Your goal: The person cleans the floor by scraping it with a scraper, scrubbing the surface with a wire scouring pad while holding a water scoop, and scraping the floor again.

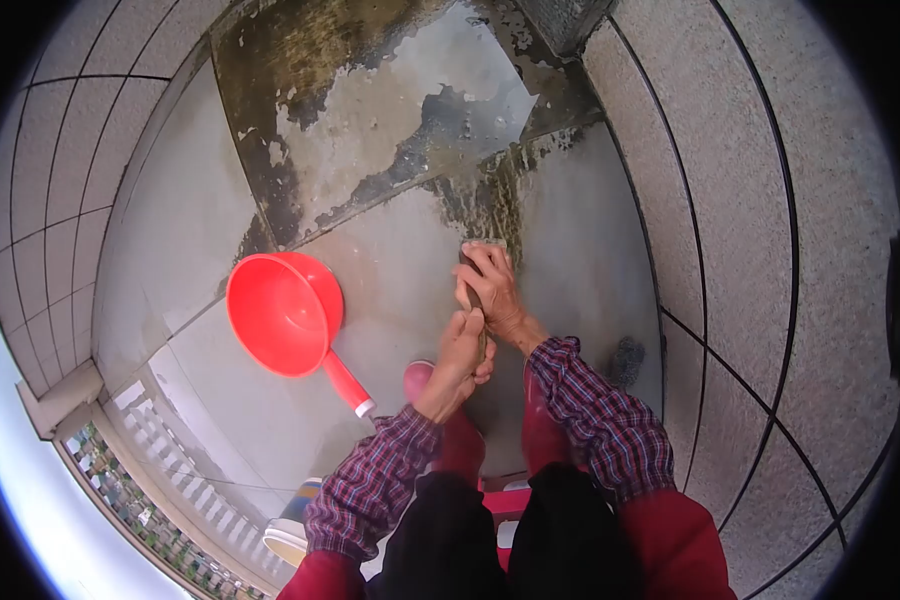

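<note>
A: Containers?
B: Red dipper (278,315) on wet floor (380,240); bucket (288,538) partly hidden, contents unclear.
A: Hands?
B: Left hand (457,358) and right hand (495,292) closed round dark-handled tool (470,282), beside dark stain (492,195). Tiled wall (740,260) right.

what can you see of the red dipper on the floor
The dipper is bright coral red, smooth and glossy, and looks like plastic. It has a round, deep bowl with a thick rim, and a straight handle ending in a white tip. It sits upright on the grey floor, opening up, with a glint inside; I cannot tell whether it holds water. Neither the left hand nor the right hand touches it.
</note>
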{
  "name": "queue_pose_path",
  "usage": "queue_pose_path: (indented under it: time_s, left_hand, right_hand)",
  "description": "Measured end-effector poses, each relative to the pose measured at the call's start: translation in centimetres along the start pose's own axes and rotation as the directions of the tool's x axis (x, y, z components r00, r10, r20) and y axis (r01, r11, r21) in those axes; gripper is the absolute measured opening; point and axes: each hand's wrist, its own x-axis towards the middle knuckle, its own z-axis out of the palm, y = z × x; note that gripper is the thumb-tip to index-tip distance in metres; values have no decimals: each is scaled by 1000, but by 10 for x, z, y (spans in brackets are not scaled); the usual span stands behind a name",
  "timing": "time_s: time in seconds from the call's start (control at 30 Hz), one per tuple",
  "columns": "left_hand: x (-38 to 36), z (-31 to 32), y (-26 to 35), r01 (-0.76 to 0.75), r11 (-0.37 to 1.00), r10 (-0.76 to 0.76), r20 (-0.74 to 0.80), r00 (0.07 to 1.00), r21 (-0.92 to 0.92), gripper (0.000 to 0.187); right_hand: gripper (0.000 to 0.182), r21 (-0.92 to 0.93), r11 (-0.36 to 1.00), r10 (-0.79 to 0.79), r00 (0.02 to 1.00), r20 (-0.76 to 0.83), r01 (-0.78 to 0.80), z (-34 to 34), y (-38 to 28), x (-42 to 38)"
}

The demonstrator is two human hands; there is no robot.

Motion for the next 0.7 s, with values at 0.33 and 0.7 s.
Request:
queue_pose_path:
  time_s: [0.33, 0.7]
  left_hand:
    - [-23, -12, -38, 128, 986, -129, -3, 992, 105, 19]
    - [18, 37, 29, -10, 998, 4, 94, 996, 57, 20]
  right_hand:
    - [17, -95, 987, 123, 989, -77, -130, 6, -24, -70]
    - [20, -45, 981, 181, 977, -116, -187, -32, 13, 16]
